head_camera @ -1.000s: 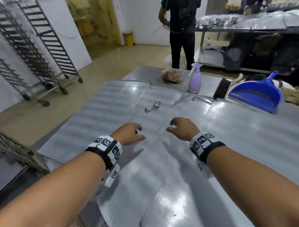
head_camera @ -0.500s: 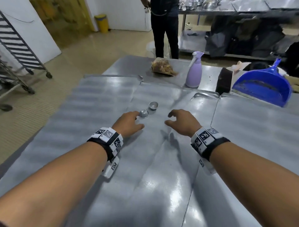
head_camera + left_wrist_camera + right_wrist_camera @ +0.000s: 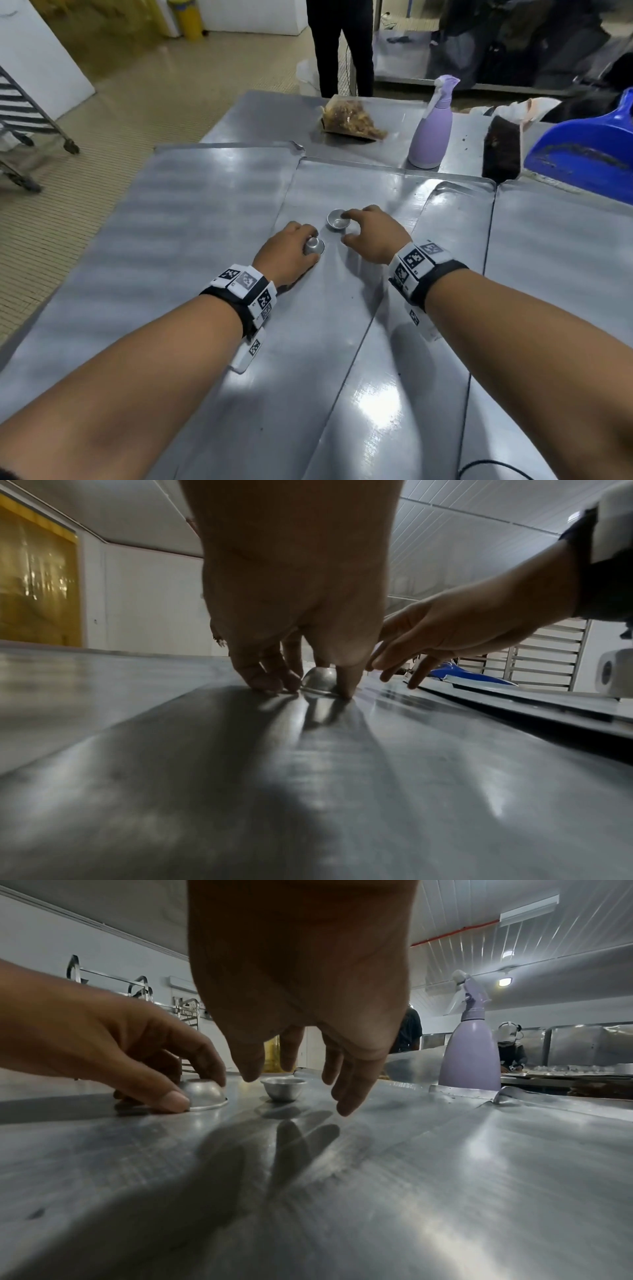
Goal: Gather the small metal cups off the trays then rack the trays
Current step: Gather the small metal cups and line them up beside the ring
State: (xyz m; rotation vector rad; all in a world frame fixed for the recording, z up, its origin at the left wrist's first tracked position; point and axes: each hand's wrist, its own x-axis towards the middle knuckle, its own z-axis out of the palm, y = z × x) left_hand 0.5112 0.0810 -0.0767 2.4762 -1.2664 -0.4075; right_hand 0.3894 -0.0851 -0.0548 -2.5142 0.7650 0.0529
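Two small metal cups stand on a flat metal tray (image 3: pixel 342 342). The nearer one is upside down (image 3: pixel 313 246) (image 3: pixel 320 680) (image 3: pixel 202 1093); my left hand (image 3: pixel 291 250) (image 3: pixel 308 688) pinches it between thumb and fingers while it sits on the tray. The farther cup stands upright (image 3: pixel 337 219) (image 3: pixel 282 1087). My right hand (image 3: pixel 373 233) (image 3: pixel 294 1085) hovers over that upright cup with fingers spread around it, and in the right wrist view a gap shows between fingers and cup. More trays lie on both sides, one at the left (image 3: pixel 171 222) and one at the right (image 3: pixel 565 257).
At the table's far edge stand a lilac spray bottle (image 3: pixel 430 137), a bag of crumbs (image 3: pixel 349 120), a dark brush (image 3: pixel 501 150) and a blue dustpan (image 3: pixel 589 150). A person in dark trousers (image 3: pixel 342 48) stands beyond. A wheeled tray rack (image 3: pixel 20 116) stands on the floor at left.
Both hands moved forward to the cups. The left hand closed its fingers on the upside-down cup; the right hand came over the upright one. The head view dropped closer to the table.
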